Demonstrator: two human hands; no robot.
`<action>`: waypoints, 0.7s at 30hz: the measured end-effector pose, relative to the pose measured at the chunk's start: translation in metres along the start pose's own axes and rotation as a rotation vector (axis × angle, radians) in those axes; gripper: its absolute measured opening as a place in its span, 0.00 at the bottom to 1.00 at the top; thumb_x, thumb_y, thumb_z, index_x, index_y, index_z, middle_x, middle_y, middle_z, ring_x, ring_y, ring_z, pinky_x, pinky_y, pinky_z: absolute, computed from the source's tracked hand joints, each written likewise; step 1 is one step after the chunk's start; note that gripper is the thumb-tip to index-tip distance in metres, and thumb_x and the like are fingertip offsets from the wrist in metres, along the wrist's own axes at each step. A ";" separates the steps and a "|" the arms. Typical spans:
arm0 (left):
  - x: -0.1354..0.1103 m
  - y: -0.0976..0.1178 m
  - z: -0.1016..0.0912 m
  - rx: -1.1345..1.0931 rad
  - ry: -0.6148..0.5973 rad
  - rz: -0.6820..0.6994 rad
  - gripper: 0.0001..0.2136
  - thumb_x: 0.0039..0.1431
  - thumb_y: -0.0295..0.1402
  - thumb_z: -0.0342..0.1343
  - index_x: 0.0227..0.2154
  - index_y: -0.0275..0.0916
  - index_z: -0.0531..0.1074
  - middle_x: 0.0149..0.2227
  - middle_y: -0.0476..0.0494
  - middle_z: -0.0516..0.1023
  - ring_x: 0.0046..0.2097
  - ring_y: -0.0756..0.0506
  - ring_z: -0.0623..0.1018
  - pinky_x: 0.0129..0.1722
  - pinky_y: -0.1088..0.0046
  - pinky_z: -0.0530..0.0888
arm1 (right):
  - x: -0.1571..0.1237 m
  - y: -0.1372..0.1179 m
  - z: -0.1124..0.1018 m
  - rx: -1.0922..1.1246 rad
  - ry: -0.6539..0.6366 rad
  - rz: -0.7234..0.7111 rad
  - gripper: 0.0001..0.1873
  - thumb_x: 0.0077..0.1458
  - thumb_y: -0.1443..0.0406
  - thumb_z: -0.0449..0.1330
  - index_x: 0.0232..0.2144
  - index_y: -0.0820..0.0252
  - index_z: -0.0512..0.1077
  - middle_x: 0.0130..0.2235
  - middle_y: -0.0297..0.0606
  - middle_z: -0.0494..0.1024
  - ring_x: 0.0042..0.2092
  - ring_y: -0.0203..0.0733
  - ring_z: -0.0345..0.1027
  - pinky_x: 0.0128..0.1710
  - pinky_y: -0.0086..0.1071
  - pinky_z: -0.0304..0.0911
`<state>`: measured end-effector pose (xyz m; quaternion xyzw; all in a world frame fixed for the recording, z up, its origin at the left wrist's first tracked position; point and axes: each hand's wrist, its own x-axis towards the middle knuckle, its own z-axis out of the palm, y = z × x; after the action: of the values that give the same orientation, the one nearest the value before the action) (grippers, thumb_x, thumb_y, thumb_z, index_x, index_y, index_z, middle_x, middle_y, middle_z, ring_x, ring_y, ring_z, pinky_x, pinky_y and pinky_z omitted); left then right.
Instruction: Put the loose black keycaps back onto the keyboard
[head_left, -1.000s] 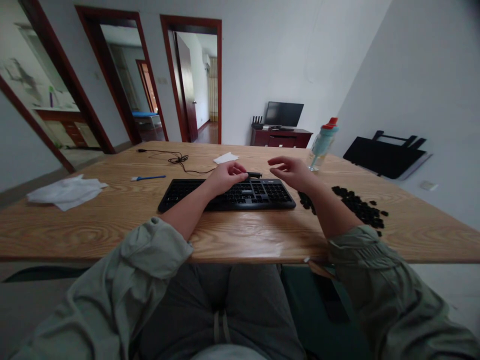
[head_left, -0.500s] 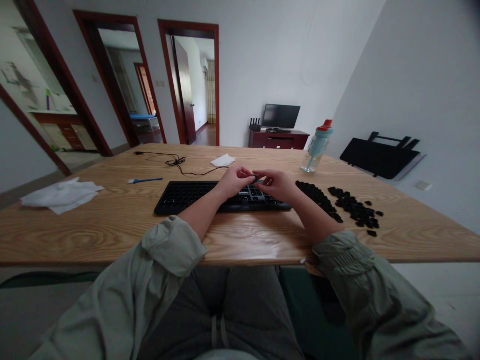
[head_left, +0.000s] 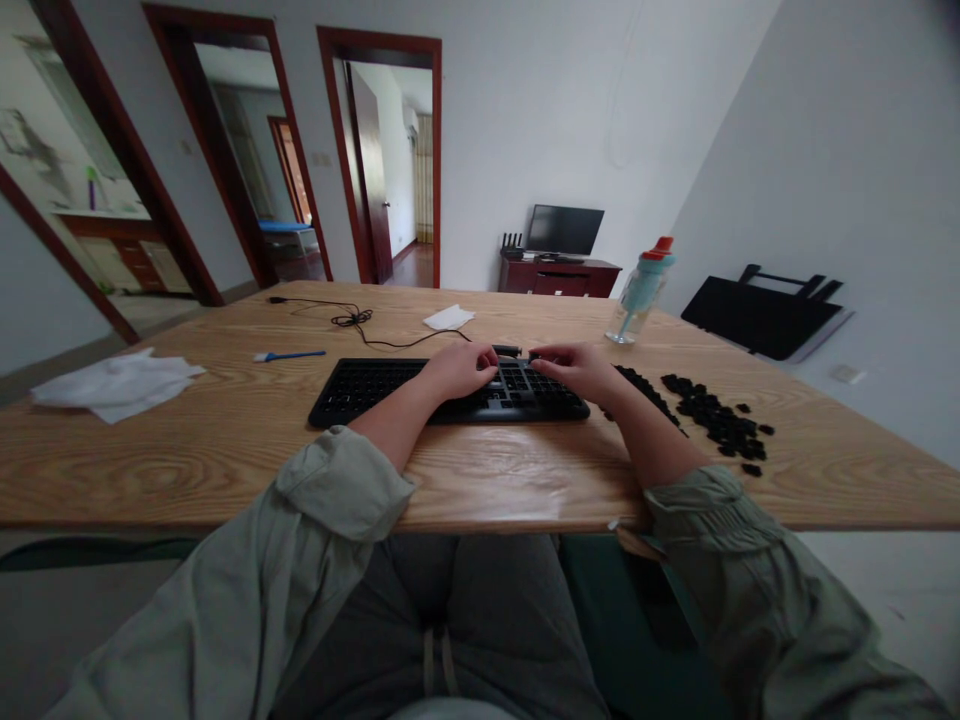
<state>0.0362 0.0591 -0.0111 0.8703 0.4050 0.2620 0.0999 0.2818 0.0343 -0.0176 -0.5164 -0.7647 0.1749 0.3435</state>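
A black keyboard lies lengthwise in front of me, with many of its keycaps off. My left hand rests over its middle, fingers curled together; whether they hold anything small is hidden. Over the right half of the keyboard, my right hand pinches a small black keycap between thumb and fingers. Loose black keycaps lie scattered to the right. A tighter group of keycaps sits closer to the keyboard, partly covered by my right forearm.
A clear bottle with a red top stands at the back right of the wooden table. At left are white cloth or paper and a blue brush. The coiled cable and a folded tissue lie behind the keyboard.
My hands were together above the keyboard around a small dark piece. They have parted: my left is lower on the keyboard, and my right has shifted right with the keycap.
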 end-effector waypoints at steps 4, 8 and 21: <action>-0.003 -0.003 -0.006 0.127 -0.061 0.011 0.10 0.59 0.36 0.56 0.39 0.39 0.79 0.40 0.42 0.82 0.41 0.41 0.79 0.42 0.67 0.73 | -0.003 0.001 -0.006 -0.087 0.032 0.038 0.24 0.58 0.53 0.59 0.48 0.62 0.80 0.30 0.38 0.80 0.29 0.38 0.67 0.30 0.32 0.64; -0.004 -0.014 -0.011 0.163 -0.082 0.025 0.10 0.59 0.36 0.55 0.38 0.39 0.79 0.40 0.41 0.82 0.42 0.42 0.78 0.42 0.67 0.72 | -0.003 0.001 -0.003 -0.170 -0.037 0.072 0.20 0.59 0.58 0.59 0.49 0.60 0.80 0.32 0.39 0.82 0.31 0.41 0.70 0.35 0.35 0.67; -0.004 -0.031 -0.010 0.173 -0.102 0.042 0.12 0.57 0.37 0.56 0.38 0.40 0.80 0.40 0.41 0.82 0.44 0.40 0.78 0.44 0.67 0.72 | 0.008 0.004 0.029 -0.246 -0.150 -0.222 0.15 0.60 0.61 0.60 0.48 0.54 0.80 0.45 0.45 0.78 0.43 0.46 0.72 0.48 0.40 0.68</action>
<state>0.0084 0.0757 -0.0167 0.8961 0.4023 0.1835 0.0394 0.2622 0.0460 -0.0381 -0.4525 -0.8561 0.0792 0.2370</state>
